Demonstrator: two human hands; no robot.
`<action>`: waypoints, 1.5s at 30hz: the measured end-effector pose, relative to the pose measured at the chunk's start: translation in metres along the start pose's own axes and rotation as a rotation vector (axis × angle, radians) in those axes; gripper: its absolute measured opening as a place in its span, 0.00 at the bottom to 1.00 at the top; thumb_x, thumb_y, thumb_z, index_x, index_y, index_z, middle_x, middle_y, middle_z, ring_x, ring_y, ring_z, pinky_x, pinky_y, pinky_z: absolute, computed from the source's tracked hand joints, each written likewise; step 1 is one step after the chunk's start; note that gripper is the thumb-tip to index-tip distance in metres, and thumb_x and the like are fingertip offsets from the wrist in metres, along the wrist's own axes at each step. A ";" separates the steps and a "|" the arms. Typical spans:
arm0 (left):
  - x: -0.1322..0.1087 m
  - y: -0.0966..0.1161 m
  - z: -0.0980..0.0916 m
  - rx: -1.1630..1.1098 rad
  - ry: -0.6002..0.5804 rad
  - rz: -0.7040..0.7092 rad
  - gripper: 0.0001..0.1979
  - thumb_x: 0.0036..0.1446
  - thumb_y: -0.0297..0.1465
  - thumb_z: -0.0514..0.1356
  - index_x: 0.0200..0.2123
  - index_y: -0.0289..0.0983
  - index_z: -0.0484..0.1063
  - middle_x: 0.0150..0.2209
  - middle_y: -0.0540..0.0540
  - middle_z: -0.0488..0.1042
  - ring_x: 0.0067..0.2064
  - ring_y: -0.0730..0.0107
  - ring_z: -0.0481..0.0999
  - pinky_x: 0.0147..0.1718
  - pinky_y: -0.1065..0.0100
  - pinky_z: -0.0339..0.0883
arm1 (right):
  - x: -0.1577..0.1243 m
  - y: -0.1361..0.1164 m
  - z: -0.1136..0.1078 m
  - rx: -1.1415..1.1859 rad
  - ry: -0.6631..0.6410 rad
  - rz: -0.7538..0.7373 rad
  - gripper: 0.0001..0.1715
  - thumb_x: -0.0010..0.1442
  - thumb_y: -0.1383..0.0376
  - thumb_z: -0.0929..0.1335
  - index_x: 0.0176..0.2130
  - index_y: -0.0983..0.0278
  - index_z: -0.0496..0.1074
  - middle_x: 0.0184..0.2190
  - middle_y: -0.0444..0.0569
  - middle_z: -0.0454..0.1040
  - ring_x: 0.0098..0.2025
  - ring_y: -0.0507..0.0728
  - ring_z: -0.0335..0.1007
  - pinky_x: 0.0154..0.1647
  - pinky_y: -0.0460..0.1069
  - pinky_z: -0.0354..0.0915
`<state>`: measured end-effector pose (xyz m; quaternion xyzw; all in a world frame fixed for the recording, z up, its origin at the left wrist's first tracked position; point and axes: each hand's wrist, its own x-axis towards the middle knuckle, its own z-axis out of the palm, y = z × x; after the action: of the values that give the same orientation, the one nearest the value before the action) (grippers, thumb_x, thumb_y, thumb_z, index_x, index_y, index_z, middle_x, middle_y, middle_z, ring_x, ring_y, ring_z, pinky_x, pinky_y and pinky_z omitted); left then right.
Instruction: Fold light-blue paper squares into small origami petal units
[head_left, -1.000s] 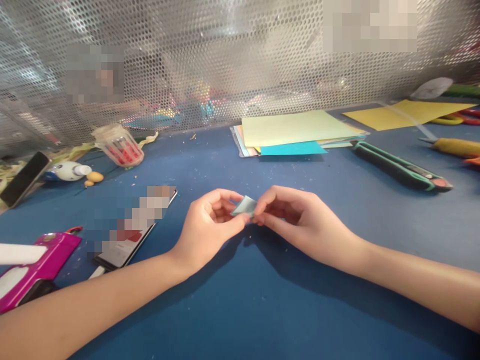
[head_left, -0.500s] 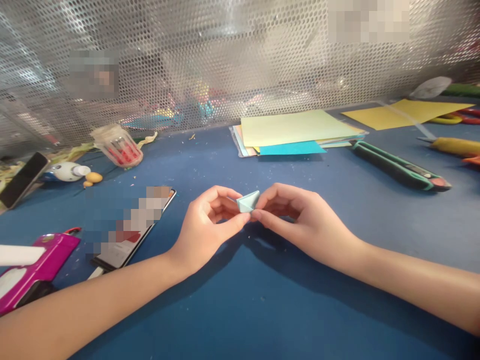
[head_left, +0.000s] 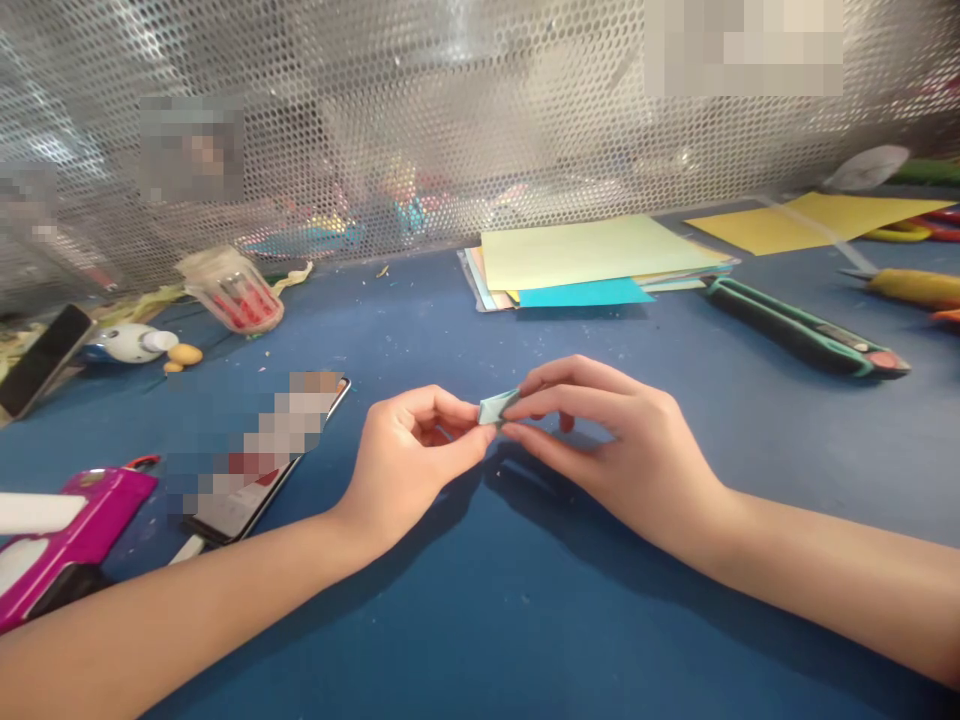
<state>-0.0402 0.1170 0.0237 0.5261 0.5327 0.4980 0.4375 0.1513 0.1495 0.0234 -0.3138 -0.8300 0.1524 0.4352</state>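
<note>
A small piece of folded light-blue paper (head_left: 495, 407) is held between both hands above the blue tabletop (head_left: 450, 620). My left hand (head_left: 412, 450) pinches its left end between thumb and fingers. On the right side, my right hand (head_left: 615, 430) grips the paper's edge with thumb and index finger, and its other fingers arch above. Part of the paper is covered by the fingertips.
Beyond my hands lies a stack of coloured paper (head_left: 585, 250). A utility knife (head_left: 806, 330), yellow sheet (head_left: 817, 222) and yellow-handled tool (head_left: 915, 288) are at right. Leftward are a phone (head_left: 262, 460), a magenta glue gun (head_left: 105, 530) and a clear cup (head_left: 236, 290). Perforated metal mesh (head_left: 450, 120) stands behind.
The right fingers have lifted and extended over the paper, and the hand has turned slightly. The folded paper looks flatter, with less of its pointed flap showing. The left hand keeps its pinch.
</note>
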 end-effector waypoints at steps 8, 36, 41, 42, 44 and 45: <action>-0.001 0.001 -0.002 0.072 0.012 -0.012 0.04 0.49 0.27 0.69 0.27 0.37 0.77 0.25 0.53 0.78 0.27 0.76 0.73 0.27 0.75 0.66 | -0.002 -0.002 0.001 -0.125 0.006 -0.198 0.07 0.62 0.72 0.72 0.36 0.62 0.81 0.30 0.48 0.75 0.32 0.55 0.69 0.32 0.50 0.70; -0.003 0.004 0.002 -0.026 -0.045 0.153 0.07 0.54 0.24 0.69 0.35 0.41 0.85 0.36 0.53 0.86 0.39 0.73 0.84 0.39 0.78 0.77 | 0.001 -0.002 0.000 -0.007 -0.245 -0.023 0.13 0.72 0.69 0.61 0.33 0.62 0.65 0.27 0.43 0.69 0.29 0.52 0.65 0.30 0.45 0.63; -0.004 0.005 0.001 0.002 -0.060 0.221 0.08 0.54 0.23 0.70 0.34 0.43 0.86 0.36 0.54 0.86 0.39 0.74 0.84 0.39 0.79 0.77 | 0.003 -0.004 -0.001 0.079 -0.277 0.032 0.14 0.72 0.65 0.62 0.32 0.61 0.65 0.26 0.42 0.69 0.27 0.51 0.63 0.28 0.45 0.61; -0.004 0.005 0.001 -0.001 -0.066 0.213 0.08 0.54 0.24 0.71 0.34 0.43 0.86 0.36 0.54 0.86 0.38 0.74 0.84 0.39 0.78 0.77 | 0.003 -0.004 -0.002 0.096 -0.284 0.040 0.14 0.72 0.64 0.62 0.32 0.61 0.65 0.26 0.42 0.69 0.26 0.51 0.62 0.28 0.45 0.61; -0.004 0.005 0.000 -0.014 -0.078 0.190 0.07 0.53 0.25 0.72 0.34 0.43 0.86 0.35 0.53 0.85 0.38 0.73 0.83 0.39 0.77 0.77 | 0.004 -0.004 -0.003 0.123 -0.299 0.060 0.14 0.71 0.63 0.63 0.32 0.61 0.65 0.24 0.41 0.68 0.24 0.51 0.60 0.26 0.45 0.60; -0.004 0.005 -0.001 -0.024 -0.082 0.180 0.06 0.53 0.25 0.72 0.33 0.42 0.86 0.35 0.52 0.85 0.38 0.72 0.83 0.39 0.76 0.77 | 0.005 -0.004 -0.004 0.133 -0.306 0.068 0.14 0.71 0.62 0.63 0.32 0.61 0.65 0.24 0.40 0.67 0.24 0.50 0.59 0.25 0.45 0.59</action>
<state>-0.0400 0.1125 0.0286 0.5864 0.4589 0.5195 0.4190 0.1509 0.1494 0.0306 -0.2851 -0.8636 0.2676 0.3182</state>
